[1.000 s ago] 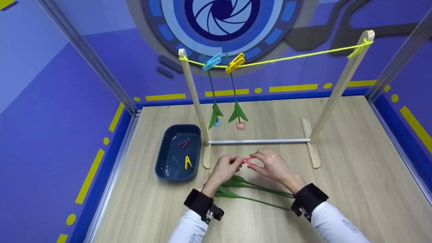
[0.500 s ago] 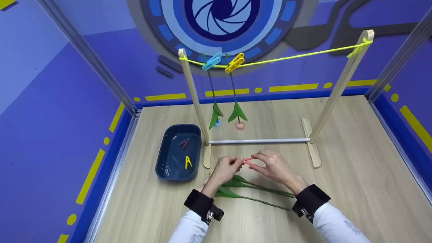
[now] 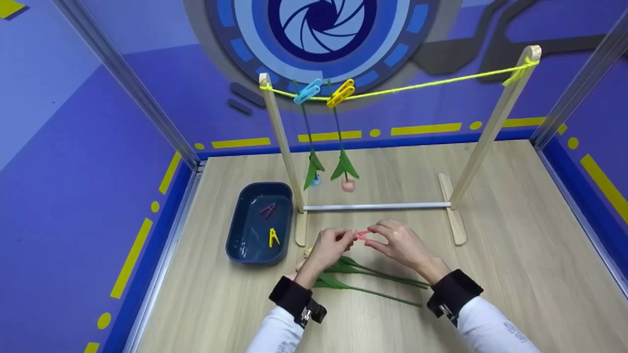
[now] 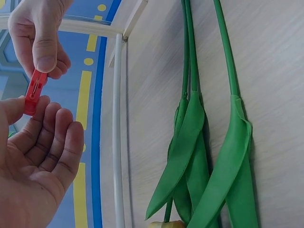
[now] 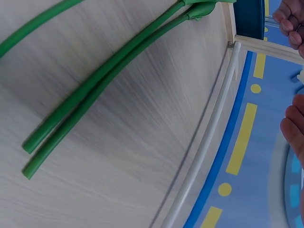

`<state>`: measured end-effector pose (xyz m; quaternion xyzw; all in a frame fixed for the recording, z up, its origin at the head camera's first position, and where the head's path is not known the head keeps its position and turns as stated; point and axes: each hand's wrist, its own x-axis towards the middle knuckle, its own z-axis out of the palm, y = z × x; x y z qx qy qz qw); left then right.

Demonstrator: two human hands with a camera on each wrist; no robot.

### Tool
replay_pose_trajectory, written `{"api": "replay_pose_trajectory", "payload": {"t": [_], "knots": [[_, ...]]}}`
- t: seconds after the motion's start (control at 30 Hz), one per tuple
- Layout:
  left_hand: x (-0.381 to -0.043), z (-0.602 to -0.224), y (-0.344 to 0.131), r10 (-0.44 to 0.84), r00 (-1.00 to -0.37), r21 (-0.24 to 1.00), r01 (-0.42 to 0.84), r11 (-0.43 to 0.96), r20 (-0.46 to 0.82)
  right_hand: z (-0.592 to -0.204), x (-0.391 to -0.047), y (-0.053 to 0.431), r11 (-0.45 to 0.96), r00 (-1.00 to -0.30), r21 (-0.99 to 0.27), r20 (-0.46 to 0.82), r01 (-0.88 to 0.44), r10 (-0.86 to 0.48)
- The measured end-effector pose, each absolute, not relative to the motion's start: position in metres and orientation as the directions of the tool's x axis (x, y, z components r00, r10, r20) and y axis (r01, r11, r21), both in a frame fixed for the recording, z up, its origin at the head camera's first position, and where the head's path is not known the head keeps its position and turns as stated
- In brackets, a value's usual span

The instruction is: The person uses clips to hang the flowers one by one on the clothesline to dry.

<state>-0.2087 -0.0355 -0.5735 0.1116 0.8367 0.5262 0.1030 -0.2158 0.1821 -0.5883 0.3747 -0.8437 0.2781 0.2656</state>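
Observation:
In the head view, a small red clothespin (image 3: 362,235) is held between both hands above the table. My left hand (image 3: 329,247) pinches one end of it between thumb and index finger. The spread handle end sits between the thumb and fingers of my right hand (image 3: 400,243). The left wrist view shows the same red clothespin (image 4: 34,92) edge-on, with a metal spring. Below the hands lie several artificial tulips (image 3: 382,278) with green stems and leaves; the left forearm partly hides their heads. In the right wrist view, the right hand (image 5: 295,128) is mostly cut off.
A yellow cord (image 3: 422,85) spans a wooden stand (image 3: 483,142). Blue (image 3: 308,91) and yellow clothespins (image 3: 341,93) hold a blue tulip (image 3: 316,180) and a pink tulip (image 3: 348,185) head-down. The dark bin (image 3: 255,223) at left contains purple (image 3: 268,210) and yellow clothespins.
Both hands keep their hold on the red clothespin. They have shifted very slightly to the right with it, and the right wrist a little more.

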Motion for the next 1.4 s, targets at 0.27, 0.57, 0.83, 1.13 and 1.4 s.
{"api": "replay_pose_trajectory", "payload": {"t": [0.27,0.57,0.83,1.13,1.4], "knots": [[-0.209,-0.572,-0.04,0.293,-0.954,0.878,0.088,0.471,-0.061,-0.584,-0.215,0.19,0.59,-0.611,-0.282,0.627,-0.756,-0.483],[-0.21,-0.573,-0.047,0.32,-0.946,0.727,0.259,0.636,0.057,-0.581,-0.217,0.2,0.602,-0.59,-0.253,0.66,-0.757,-0.465],[-0.21,-0.583,-0.04,0.452,-0.888,0.489,0.432,0.758,0.083,-0.583,-0.22,0.207,0.611,-0.585,-0.245,0.675,-0.753,-0.45],[-0.21,-0.603,-0.031,0.592,-0.805,0.21,0.584,0.784,0.027,-0.582,-0.22,0.211,0.649,-0.621,-0.252,0.653,-0.718,-0.434],[-0.206,-0.618,-0.025,0.609,-0.792,0.069,0.606,0.793,-0.039,-0.584,-0.219,0.215,0.674,-0.668,-0.29,0.625,-0.679,-0.404]]}}
